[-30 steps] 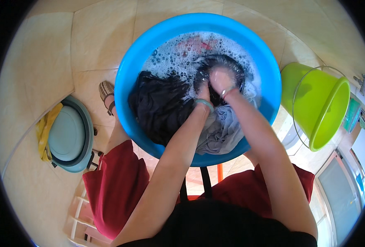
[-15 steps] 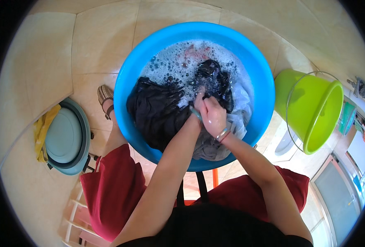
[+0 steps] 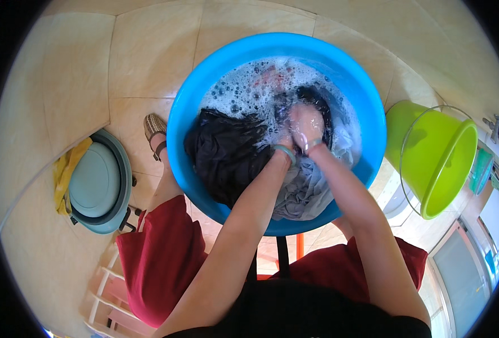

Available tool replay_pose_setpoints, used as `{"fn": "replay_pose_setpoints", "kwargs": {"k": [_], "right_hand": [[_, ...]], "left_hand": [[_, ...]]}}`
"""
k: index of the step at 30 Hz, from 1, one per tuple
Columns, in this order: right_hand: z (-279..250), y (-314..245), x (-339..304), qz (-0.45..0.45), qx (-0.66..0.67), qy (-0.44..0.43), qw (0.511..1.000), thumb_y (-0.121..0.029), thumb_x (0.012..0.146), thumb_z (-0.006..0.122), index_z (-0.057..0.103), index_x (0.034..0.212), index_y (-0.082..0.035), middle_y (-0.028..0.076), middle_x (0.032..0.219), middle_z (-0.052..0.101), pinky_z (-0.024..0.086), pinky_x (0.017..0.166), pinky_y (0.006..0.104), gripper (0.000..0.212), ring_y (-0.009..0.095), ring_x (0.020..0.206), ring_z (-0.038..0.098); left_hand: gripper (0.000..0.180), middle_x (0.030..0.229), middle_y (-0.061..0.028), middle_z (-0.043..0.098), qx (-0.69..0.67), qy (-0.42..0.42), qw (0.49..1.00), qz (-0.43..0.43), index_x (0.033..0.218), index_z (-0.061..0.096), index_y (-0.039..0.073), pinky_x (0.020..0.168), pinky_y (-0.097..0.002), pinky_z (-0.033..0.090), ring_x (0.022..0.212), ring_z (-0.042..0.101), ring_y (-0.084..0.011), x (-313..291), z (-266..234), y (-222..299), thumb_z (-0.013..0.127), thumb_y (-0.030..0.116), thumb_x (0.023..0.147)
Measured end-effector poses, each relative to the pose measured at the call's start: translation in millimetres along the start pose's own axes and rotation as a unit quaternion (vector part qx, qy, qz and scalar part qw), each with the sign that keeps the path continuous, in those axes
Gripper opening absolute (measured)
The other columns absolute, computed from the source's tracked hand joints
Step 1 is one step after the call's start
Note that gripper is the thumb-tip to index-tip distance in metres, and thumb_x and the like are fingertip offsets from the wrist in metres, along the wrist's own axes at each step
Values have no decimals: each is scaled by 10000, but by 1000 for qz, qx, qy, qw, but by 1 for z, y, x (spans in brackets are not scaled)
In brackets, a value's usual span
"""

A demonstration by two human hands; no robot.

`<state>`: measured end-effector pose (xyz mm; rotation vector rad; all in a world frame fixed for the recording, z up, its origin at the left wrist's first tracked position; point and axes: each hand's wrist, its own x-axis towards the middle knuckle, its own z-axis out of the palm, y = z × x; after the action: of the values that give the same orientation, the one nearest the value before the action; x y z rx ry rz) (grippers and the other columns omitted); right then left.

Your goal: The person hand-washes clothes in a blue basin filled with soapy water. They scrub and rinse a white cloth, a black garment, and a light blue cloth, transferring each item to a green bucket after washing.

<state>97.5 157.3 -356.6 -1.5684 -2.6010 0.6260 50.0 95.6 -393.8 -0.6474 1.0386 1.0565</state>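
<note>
A round blue basin (image 3: 177,107) holds foamy water and laundry. My right hand (image 3: 307,124), with a bracelet at the wrist, is pushed down into the suds against a wet black garment (image 3: 318,97). Its fingers are hidden under the water. My left hand (image 3: 286,138) is beside and partly behind it, a pale green bangle (image 3: 286,152) at the wrist; its fingers are out of sight too. Dark cloth (image 3: 227,149) bulges above the water on the left. Grey cloth (image 3: 303,194) lies at the near side, and reddish fabric (image 3: 273,76) shows through foam at the far side.
A lime-green bucket (image 3: 424,149) with a wire handle is to the right of the basin. At left, a grey-green folded basin (image 3: 95,179) leans by the wall with a yellow cloth (image 3: 69,174). My sandalled foot (image 3: 154,128) is close to the basin's left side.
My right hand has moved up and away from me, and deeper into the suds. The black garment has shifted right and sunk lower around it. The whole view has shifted slightly.
</note>
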Motion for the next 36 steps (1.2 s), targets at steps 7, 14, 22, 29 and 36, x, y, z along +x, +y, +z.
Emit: {"fn": "replay_pose_setpoints", "kwargs": {"k": [7, 14, 22, 29, 36], "right_hand": [[-39, -48, -70, 83, 213, 23, 973, -214, 899, 533, 533, 738, -55, 158, 757, 561, 451, 541, 479, 227, 376, 627, 581], [10, 24, 18, -16, -88, -202, 975, -186, 800, 569, 702, 789, -21, 190, 855, 667, 529, 729, 443, 212, 358, 855, 647], [-17, 26, -4, 181, 284, -55, 940, -260, 778, 683, 674, 842, 4, 212, 876, 651, 493, 763, 384, 272, 358, 838, 631], [-173, -3, -54, 170, 688, -58, 703, -108, 893, 611, 634, 934, -29, -15, 931, 598, 404, 833, 211, 92, 60, 915, 521], [-176, 23, -40, 159, 518, -170, 823, -328, 890, 646, 490, 1288, 11, 101, 1130, 601, 443, 909, 300, 546, 153, 1026, 558]], "left_hand": [[475, 1201, -81, 588, -78, -65, 995, -10, 1210, 542, 74, 930, -356, 447, 1076, 553, -223, -10, -14, -4, 375, 454, 978], [679, 1272, -95, 569, 21, 50, 998, 16, 1307, 500, 49, 951, -379, 433, 1108, 561, -246, -10, 8, -4, 402, 593, 913], [519, 1177, -85, 624, -16, -20, 998, 53, 1229, 573, 106, 951, -398, 453, 1077, 588, -241, -8, -8, -7, 443, 509, 929], [405, 1179, -95, 592, 233, -10, 908, 348, 1231, 547, -15, 957, -278, 395, 1079, 541, -167, -160, 51, 8, 588, 253, 930], [337, 857, -134, 524, 601, -66, 491, 628, 1090, 659, 128, 730, -416, 457, 811, 535, -333, -208, 77, -1, 681, 156, 755]]}}
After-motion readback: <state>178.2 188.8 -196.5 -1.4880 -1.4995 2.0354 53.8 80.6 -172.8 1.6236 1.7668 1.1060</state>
